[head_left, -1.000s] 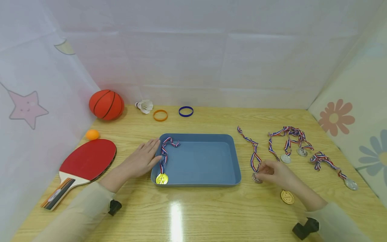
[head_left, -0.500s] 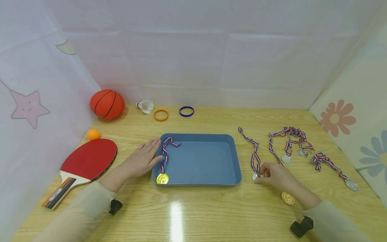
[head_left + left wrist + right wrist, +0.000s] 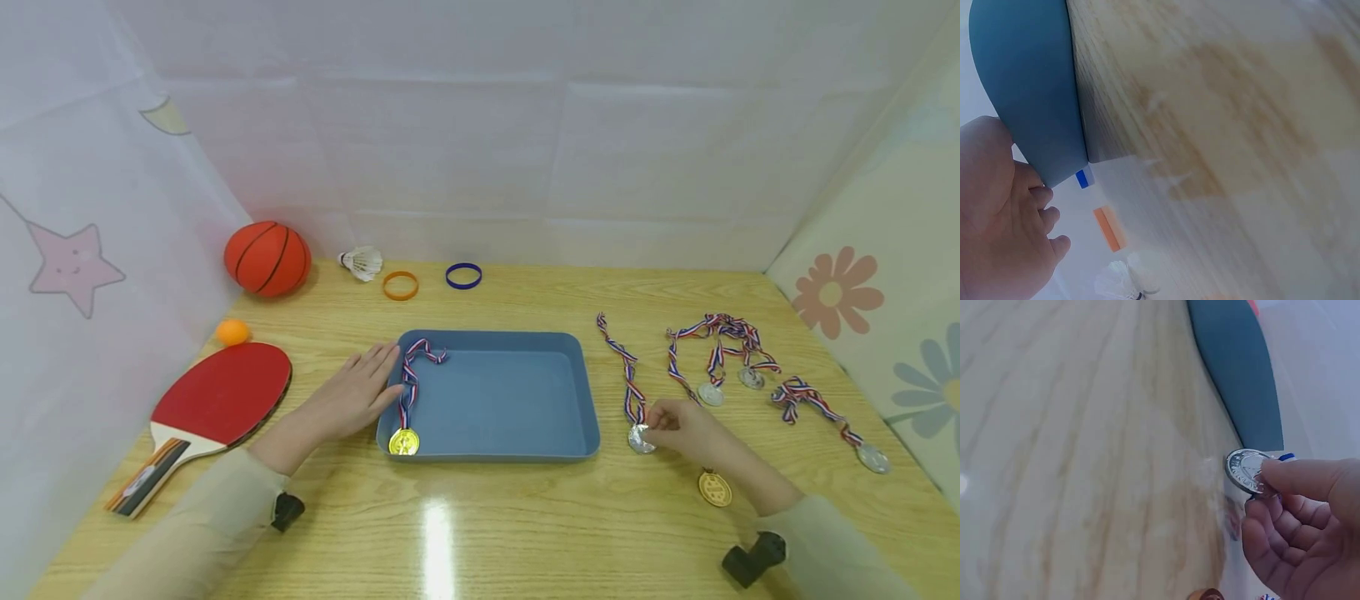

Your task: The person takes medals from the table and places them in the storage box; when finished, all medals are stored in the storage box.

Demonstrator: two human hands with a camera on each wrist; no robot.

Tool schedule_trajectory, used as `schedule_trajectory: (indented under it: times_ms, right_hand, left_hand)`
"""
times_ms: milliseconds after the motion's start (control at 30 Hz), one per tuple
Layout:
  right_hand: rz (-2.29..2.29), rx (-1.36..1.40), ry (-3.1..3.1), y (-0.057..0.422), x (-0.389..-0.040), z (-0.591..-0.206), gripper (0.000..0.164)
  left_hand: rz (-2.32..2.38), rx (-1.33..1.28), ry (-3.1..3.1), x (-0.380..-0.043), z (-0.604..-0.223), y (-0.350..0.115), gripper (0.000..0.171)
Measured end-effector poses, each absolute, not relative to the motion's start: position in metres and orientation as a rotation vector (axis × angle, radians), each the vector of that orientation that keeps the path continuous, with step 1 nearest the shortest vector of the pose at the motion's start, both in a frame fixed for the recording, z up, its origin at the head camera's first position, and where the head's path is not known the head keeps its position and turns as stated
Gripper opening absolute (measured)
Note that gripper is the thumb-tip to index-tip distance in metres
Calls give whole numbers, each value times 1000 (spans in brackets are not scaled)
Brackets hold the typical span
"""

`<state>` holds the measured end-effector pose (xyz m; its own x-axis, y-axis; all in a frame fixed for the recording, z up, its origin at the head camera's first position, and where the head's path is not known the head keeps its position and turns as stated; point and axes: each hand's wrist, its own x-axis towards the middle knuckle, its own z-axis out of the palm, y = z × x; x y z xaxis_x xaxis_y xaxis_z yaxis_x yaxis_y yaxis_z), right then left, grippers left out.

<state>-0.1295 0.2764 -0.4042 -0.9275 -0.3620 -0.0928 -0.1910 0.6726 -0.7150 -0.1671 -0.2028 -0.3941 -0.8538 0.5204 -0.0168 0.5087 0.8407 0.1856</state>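
My right hand (image 3: 688,432) pinches the edge of a silver medal (image 3: 639,438) between thumb and fingers, right of the tray. In the right wrist view the medal (image 3: 1242,470) is tilted, with the thumb over its face. Its red, white and blue ribbon (image 3: 627,367) trails away across the table. My left hand (image 3: 354,393) rests with straight fingers on the left rim of a blue-grey tray (image 3: 502,392). Inside that tray, along the left side, lies a gold medal (image 3: 403,442) with its ribbon stretched toward the back.
Right of my right hand are more silver medals (image 3: 711,393) with tangled ribbons, and a gold medal (image 3: 714,488) near the forearm. At left lie a table tennis bat (image 3: 225,396) and orange ball (image 3: 232,332). Behind are a basketball (image 3: 267,258), shuttlecock (image 3: 362,262) and two wristbands (image 3: 463,276).
The right fingers have taken hold of the silver medal and tilted it, so its face now shows bright. Its ribbon has shifted slightly right. My left hand has stayed on the tray rim.
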Motion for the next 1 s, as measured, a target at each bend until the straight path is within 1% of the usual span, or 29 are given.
schedule_trajectory:
  times_ms: [67, 200, 333, 633, 867, 1000]
  right_hand:
    - [-1181, -423, 2602, 277, -130, -401, 17]
    - [-1367, -334, 2476, 278, -130, -394, 22]
    - [-1545, -318, 2387, 280, -132, -390, 26]
    - [-1846, -210, 2207, 286, -138, -382, 21]
    - [-2067, -262, 2003, 287, -145, -370, 33]
    - [-2098, -314, 1984, 285, -149, -359, 35]
  left_hand:
    - [268, 825, 2951, -167, -394, -203, 64]
    - [268, 824, 2951, -167, -394, -203, 64]
    - [276, 821, 2947, -167, -393, -203, 65]
    - [277, 823, 2949, -167, -393, -202, 64]
    - [285, 820, 2948, -167, -393, -202, 64]
    - [289, 821, 2950, -168, -394, -203, 64]
